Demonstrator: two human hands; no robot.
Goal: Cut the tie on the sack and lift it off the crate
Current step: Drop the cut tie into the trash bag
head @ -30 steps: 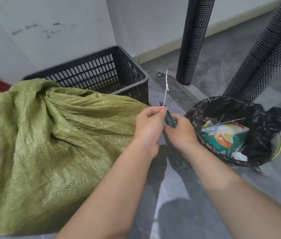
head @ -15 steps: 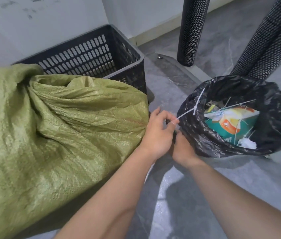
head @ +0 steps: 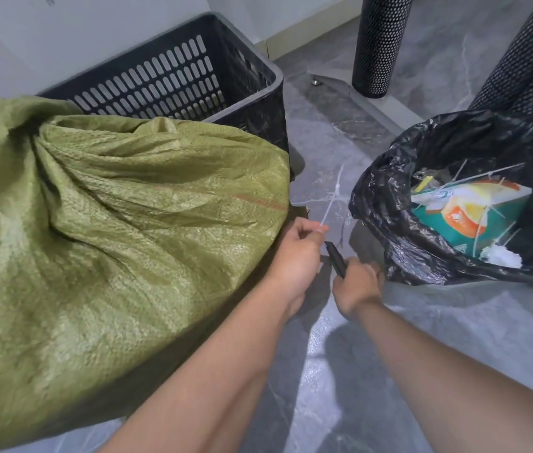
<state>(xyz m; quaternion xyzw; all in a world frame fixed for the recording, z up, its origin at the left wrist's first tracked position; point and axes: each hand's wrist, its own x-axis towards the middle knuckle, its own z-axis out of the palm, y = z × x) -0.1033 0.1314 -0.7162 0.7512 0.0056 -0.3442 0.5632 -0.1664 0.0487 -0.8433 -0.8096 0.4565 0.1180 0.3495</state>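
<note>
1. A green woven sack (head: 111, 223) slumps against the near side of a black slatted crate (head: 177, 76), with its top fold resting at the crate's near rim. What the sack holds is hidden.
2. To the right, a bin lined with a black bag (head: 386, 204) holds a green-and-orange carton (head: 474, 220), loose white strips (head: 490, 173) and a white wad (head: 505, 256).
3. The left hand (head: 298, 256) pinches the lower end of the tie (head: 333, 195), a thin white strip that is free of the sack. The tie stands up over the grey floor (head: 324, 371) between sack and bin.
4. The right hand (head: 356, 282) is curled round a dark cutter (head: 335, 258), whose tip points toward the left hand's fingers.
5. Half a second earlier the tie leaned right across the bin's black rim. Now it points up and away from the bin, touching neither bin nor sack.
6. The right hand was then tucked behind the left. Now the two sit apart and the cutter shows between them.
7. Both hands work in the narrow strip of floor between the sack's edge and the bin wall. The crate's corner stands just beyond, and two perforated black legs (head: 379, 44) rise behind the bin. Open floor widens toward the viewer.
</note>
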